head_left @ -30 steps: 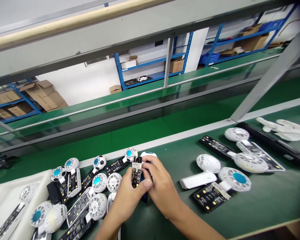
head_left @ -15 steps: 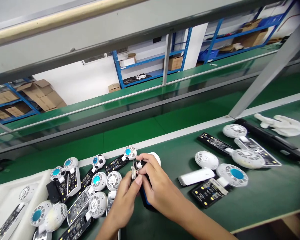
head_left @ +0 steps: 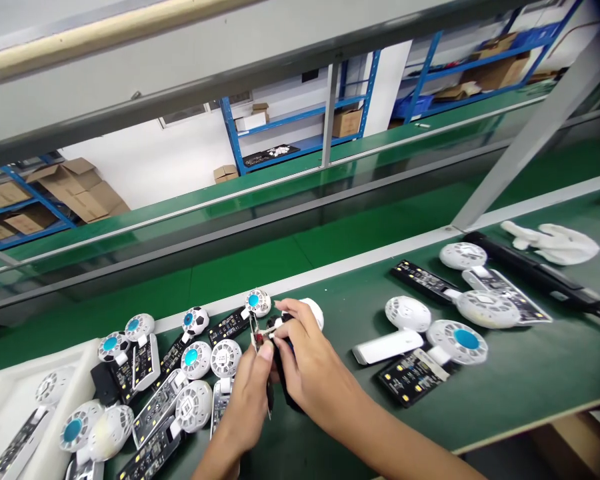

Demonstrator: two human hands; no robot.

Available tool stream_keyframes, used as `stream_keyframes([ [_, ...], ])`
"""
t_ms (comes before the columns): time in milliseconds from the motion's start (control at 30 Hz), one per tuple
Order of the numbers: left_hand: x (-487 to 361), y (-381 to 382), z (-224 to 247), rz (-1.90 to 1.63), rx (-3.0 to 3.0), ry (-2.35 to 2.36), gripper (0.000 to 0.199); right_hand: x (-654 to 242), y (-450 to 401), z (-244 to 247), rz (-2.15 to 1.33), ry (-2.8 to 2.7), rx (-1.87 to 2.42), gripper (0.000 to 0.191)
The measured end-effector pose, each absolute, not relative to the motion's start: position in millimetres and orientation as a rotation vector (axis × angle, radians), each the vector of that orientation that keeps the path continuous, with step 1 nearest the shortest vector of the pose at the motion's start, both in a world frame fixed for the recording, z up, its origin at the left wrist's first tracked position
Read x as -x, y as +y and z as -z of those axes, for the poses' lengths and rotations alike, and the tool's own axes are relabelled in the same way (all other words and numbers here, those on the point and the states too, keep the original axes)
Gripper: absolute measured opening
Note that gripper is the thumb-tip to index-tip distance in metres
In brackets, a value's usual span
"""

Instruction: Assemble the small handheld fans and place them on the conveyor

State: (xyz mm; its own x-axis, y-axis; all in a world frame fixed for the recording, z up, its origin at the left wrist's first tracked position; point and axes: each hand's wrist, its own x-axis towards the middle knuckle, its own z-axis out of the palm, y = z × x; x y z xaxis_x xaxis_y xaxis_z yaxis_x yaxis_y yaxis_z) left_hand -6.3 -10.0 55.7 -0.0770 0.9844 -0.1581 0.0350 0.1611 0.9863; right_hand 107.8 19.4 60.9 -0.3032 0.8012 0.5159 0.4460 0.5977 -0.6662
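Observation:
Close together at the bench's near side, both my hands are closed on small parts. My left hand pinches a thin, dark, metal-edged part with a speck of red on it. My right hand has its fingertips on a small pale piece beside that part, and its fingers curl around a dark body. Behind the right fingers shows a white round head; whether it joins the dark body is hidden. Just beyond my left hand lies a device with a vented head and blue centre.
Several round-headed devices with exposed circuit boards lie at left, beside a white tray. More devices are at right, with a black corded tool and a white glove. A grey post rises behind.
My left hand has turned the thin part, and its metal edges and red speck now show. The fingers of my right hand have shifted slightly. The camera view has moved a little.

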Motion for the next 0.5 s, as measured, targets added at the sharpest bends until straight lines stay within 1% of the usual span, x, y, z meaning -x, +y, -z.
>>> stream_keyframes([
  [67, 7, 1, -59, -1.171, -0.983, 1.318, 0.042, -109, 22, -65, -0.538, -1.963, 0.951, 0.016],
  [200, 20, 49, -63, -1.145, -0.883, 1.343, 0.044, -121, 33, -66, -0.594, -1.963, 0.899, 0.033],
  [267, 35, 83, -62, -1.148, -0.892, 1.423, 0.043, -132, 40, -60, -0.600, -1.861, 0.920, 0.031],
  [333, 55, 117, -59, -1.175, -0.906, 1.560, 0.043, -145, 43, -49, -0.633, -1.745, 1.065, 0.029],
  [400, 76, 145, -56, -1.187, -0.939, 1.724, 0.038, -156, 42, -36, -0.716, -1.734, 1.348, 0.034],
  [467, 93, 163, -55, -1.147, -0.989, 1.872, 0.031, -161, 35, -22, -0.815, -1.864, 1.670, 0.042],
  [500, 100, 168, -56, -1.113, -1.021, 1.933, 0.028, -161, 31, -16, -0.857, -1.946, 1.785, 0.042],
])
